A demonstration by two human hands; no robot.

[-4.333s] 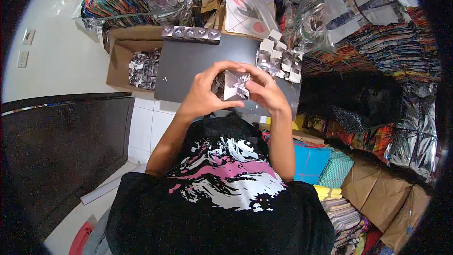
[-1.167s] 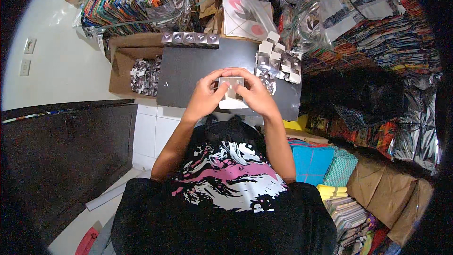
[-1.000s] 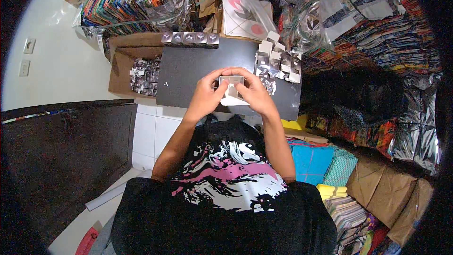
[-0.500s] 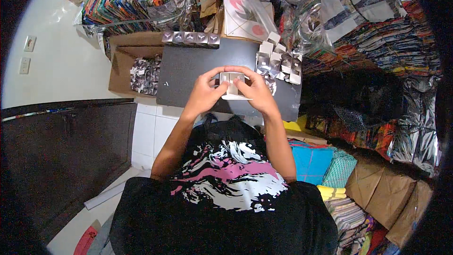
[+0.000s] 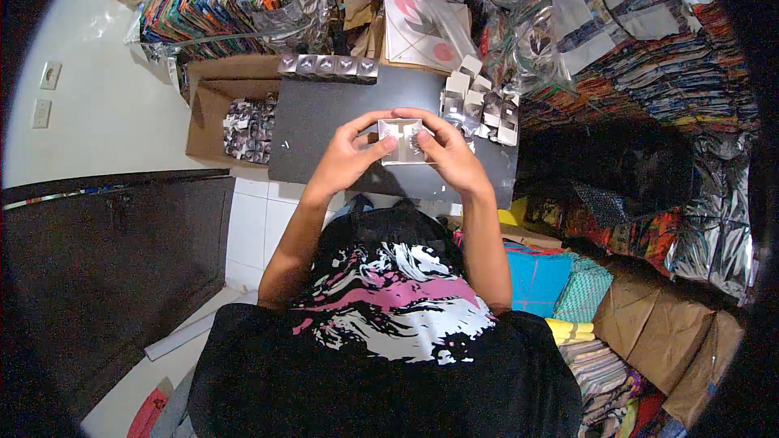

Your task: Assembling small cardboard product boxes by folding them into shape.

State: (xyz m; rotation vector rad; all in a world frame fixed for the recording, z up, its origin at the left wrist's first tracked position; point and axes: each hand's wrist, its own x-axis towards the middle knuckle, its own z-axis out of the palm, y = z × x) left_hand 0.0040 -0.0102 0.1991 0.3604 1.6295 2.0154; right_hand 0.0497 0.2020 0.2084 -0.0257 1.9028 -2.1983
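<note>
Between my two hands is a small carton box [image 5: 402,152], pale inside with a thin white rim, held over the dark grey table [image 5: 316,126]. My left hand [image 5: 347,161] grips its left side, the thumb on the near face and the fingers round the far edge. On the opposite side my right hand [image 5: 456,161] is closed on the same box, its thumb bent over the right part. Several small open boxes [image 5: 471,105] with raised white flaps stand just beyond my right hand. A row of dark printed boxes [image 5: 328,66] lines the table's far left edge.
Left of the table, a brown cardboard carton [image 5: 231,73] holds many small boxes [image 5: 250,131]. Bundled stacks of colourful packets [image 5: 235,4] rise behind the table, and more stacks [image 5: 649,73] crowd the right side. Blue packs [image 5: 535,280] lie low at the right.
The flap that stuck out at the box's near edge no longer shows; the box now looks like a neat rectangle. My right hand has shifted slightly rightward, its thumb moving to the right.
</note>
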